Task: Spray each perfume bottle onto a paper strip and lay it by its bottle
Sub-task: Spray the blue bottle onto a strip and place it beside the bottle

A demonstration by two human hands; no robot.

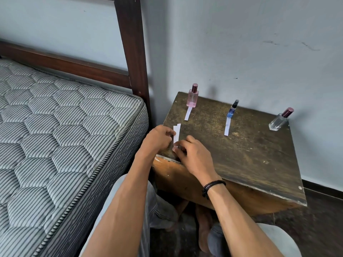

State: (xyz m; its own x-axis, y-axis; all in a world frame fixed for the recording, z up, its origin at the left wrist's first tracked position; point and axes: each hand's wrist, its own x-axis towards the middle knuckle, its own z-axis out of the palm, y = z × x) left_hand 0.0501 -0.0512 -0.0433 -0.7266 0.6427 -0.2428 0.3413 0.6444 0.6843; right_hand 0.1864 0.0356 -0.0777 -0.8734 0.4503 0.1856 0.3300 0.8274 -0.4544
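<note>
Our left hand [158,139] and right hand [194,157] both pinch the paper strips [176,131] over the table [241,154]. Beyond them stand the pink bottle [193,97], left strip [188,113] at its foot, and the blue bottle [232,109], middle strip [227,126] at its foot. The clear bottle [279,120] stands well right of our right hand.

White paper strips [177,133] at the fingers [167,134]. Beyond the fingers: pink bottle [192,98], blue bottle [232,110], clear bottle [277,122], maroon-capped. Counter [241,154] mottled dark brown. Mattress [65,127] grey-striped.
</note>
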